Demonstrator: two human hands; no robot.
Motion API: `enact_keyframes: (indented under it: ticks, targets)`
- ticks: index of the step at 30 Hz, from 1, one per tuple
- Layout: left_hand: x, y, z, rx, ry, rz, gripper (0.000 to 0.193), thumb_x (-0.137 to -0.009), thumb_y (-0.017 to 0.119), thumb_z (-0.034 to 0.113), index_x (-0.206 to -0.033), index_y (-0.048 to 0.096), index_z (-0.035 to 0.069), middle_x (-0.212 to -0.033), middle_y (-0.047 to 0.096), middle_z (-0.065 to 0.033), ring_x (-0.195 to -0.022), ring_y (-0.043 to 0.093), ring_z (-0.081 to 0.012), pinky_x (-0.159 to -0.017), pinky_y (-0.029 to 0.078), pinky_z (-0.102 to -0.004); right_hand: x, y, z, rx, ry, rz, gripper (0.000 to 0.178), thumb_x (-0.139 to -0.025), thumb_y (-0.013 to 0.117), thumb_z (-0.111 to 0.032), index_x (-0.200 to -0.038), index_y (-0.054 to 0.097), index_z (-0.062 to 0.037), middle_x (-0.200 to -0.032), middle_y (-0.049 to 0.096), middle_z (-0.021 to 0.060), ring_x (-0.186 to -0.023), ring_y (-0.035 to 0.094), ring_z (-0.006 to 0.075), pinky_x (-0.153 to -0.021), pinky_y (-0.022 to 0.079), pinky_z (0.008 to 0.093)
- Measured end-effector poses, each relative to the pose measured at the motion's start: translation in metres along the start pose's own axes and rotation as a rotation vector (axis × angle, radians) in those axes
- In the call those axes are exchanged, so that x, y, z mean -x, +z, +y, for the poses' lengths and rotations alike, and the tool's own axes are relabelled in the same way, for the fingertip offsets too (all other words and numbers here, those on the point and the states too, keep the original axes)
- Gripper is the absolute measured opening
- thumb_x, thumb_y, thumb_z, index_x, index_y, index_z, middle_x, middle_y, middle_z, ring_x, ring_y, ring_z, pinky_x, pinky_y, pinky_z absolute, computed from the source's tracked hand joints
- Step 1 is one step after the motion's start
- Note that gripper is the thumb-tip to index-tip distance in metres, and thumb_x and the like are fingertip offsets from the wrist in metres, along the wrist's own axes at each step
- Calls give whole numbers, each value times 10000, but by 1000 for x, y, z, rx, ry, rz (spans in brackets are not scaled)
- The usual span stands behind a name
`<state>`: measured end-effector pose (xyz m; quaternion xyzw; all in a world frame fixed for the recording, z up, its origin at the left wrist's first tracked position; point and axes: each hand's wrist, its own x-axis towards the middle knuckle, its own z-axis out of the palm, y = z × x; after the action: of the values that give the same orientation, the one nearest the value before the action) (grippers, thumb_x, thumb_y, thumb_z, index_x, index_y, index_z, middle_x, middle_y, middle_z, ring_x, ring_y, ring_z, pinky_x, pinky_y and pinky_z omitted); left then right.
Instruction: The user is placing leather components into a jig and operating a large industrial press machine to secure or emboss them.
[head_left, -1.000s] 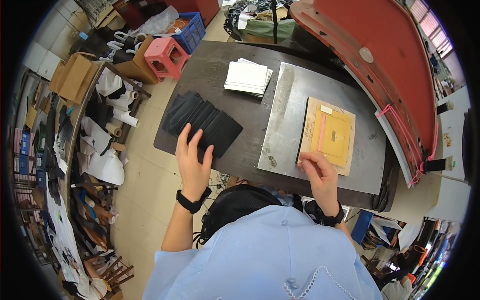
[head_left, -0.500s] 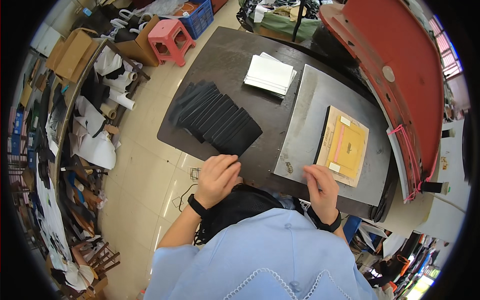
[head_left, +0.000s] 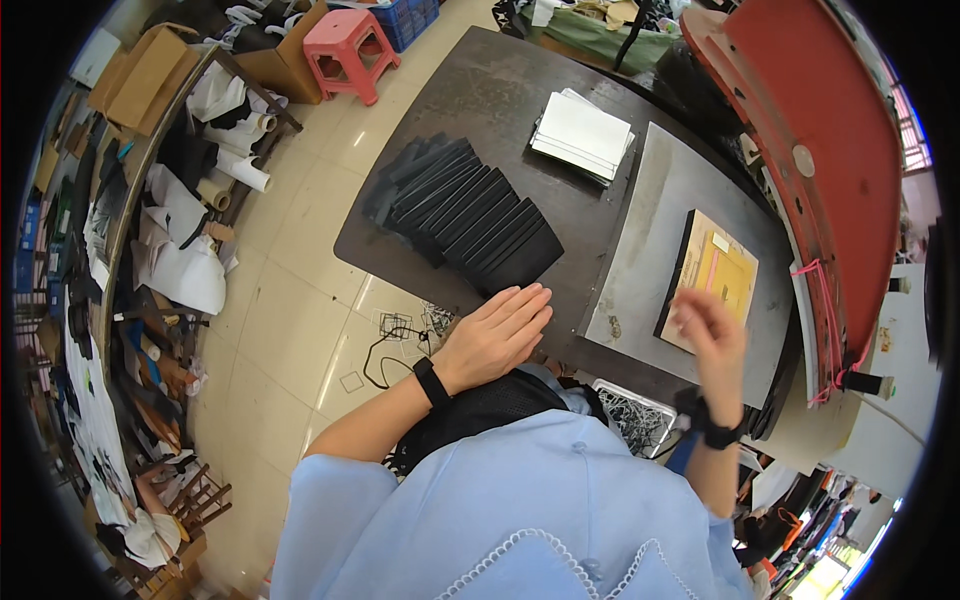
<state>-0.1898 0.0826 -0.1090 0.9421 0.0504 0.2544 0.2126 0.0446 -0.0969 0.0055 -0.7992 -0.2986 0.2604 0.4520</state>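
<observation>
Left hand (head_left: 497,335) lies flat, fingers together and extended, grasping nothing, at the near edge of the dark table (head_left: 500,90), fingertips just short of the fanned row of black sheets (head_left: 465,210). Right hand (head_left: 708,335) raised, motion-blurred; grip cannot be told. It partly covers the yellow-faced board (head_left: 712,275) on the grey metal plate (head_left: 670,200). Farther: white sheet stack (head_left: 582,135); red press lid (head_left: 820,120); pink stool (head_left: 352,50).

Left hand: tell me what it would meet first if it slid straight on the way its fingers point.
The left hand lies flat on the dark table, fingers pointing up-right. Straight on it would probably meet the grey metal plate first; the fanned black sheets lie just left.
</observation>
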Motion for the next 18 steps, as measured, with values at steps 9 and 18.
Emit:
enact_keyframes:
  ticks: [9, 18]
  targets:
    - [-5, -20, 6, 153, 120, 40, 303, -809, 694, 21, -1111, 672, 14, -1233, 655, -129, -1189, 616, -286, -982, 506, -415, -151, 35, -65, 719, -629, -102, 429, -872, 710, -216, -1228, 608, 1, -1233, 642, 185, -1129, 616, 316, -937, 489, 403]
    - [16, -38, 10, 207, -79, 90, 243, -824, 714, 8, -1066, 699, 23, -1055, 719, -113, -1015, 694, -276, -826, 557, -352, -179, 95, -21, 1048, -721, -21, 485, -924, 655, -293, -1292, 549, 5, -1309, 579, 255, -1220, 547, 383, -1003, 460, 444]
